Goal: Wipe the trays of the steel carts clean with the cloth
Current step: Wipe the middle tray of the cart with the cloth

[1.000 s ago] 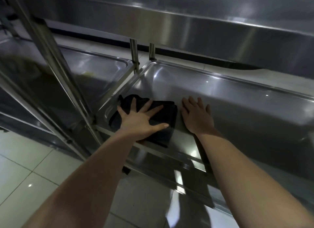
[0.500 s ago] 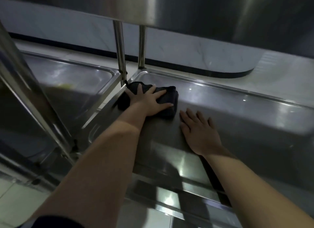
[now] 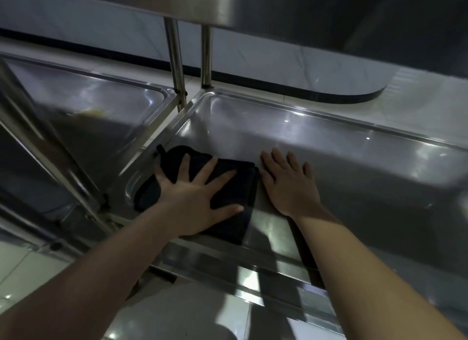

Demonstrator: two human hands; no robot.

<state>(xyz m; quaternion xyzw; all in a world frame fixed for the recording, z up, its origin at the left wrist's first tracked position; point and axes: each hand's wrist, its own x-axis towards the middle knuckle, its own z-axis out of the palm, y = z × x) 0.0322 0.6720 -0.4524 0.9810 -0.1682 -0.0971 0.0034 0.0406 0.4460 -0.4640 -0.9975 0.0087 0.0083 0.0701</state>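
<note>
The left hand (image 3: pixel 197 200) lies flat, fingers spread, on the black cloth (image 3: pixel 235 223), pressing it into the near left corner of the tray (image 3: pixel 354 167). The right hand (image 3: pixel 288 188), fingers straight, rests flat on the tray just right of the cloth.

A dark skirting band (image 3: pixel 253 82) runs across the far side and curves upward at its right end. Directly above it stands a pale, marbled wall panel (image 3: pixel 266 56). Nearer than the band lie glossy pale floor tiles (image 3: pixel 182 312), which catch small glints of dim light.
</note>
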